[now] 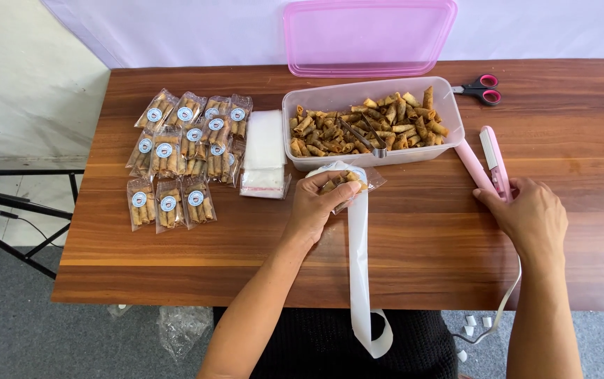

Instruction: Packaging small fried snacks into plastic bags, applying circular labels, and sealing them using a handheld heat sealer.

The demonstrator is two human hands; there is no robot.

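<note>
My left hand (316, 205) holds a small clear bag of rolled snacks (350, 181) just in front of a clear plastic tub (300, 102). The tub is full of golden rolled snacks (400, 116), with metal tongs (362, 137) lying in them. A long white backing strip (359, 267) runs from under the bag over the table's near edge and curls at its end. My right hand (530, 217) rests on the handle end of a pink heat sealer (490, 158), which lies open on the table to the right of the tub.
Several filled, stickered snack bags (183, 158) lie at the left of the wooden table (421, 245). A stack of empty clear bags (265, 151) sits beside them. A pink lid (368, 38) leans behind the tub. Pink-handled scissors (481, 89) lie at the back right.
</note>
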